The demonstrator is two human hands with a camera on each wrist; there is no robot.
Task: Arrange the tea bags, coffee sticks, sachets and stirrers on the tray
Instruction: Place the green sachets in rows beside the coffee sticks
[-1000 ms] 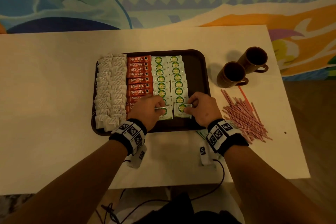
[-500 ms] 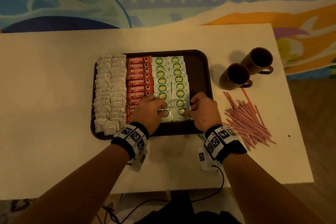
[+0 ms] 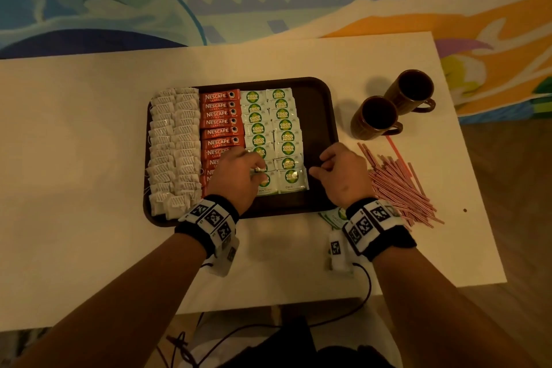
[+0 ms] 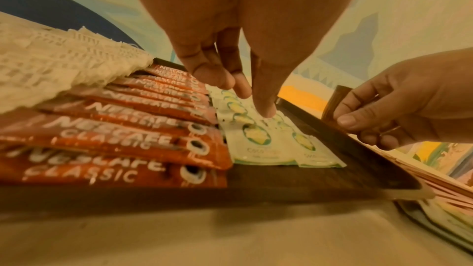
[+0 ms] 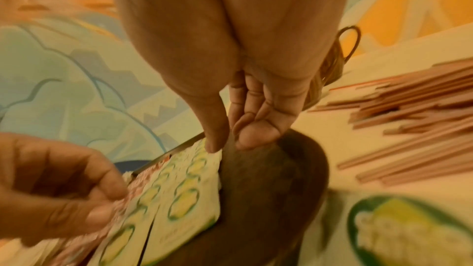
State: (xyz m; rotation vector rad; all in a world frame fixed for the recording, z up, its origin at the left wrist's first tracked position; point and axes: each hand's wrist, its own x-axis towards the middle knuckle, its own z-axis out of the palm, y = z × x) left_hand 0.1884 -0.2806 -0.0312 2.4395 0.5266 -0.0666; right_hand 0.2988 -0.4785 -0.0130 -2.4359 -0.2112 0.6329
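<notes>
the head view looks steeply down from above at the tray (image 3: 316, 116). each wrist view sits low and close, looking forward along its fingers. all three share the sachets (image 3: 288, 140).

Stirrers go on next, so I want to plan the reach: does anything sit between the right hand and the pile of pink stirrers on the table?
Nothing visible does. The right hand hovers over the dark brown tray's bare right strip, and the pink stirrers lie just beyond its rim. The two brown mugs stand farther back.

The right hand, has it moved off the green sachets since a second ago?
Yes. The right hand has shifted right, off the nearest green sachet, over the tray.
</notes>
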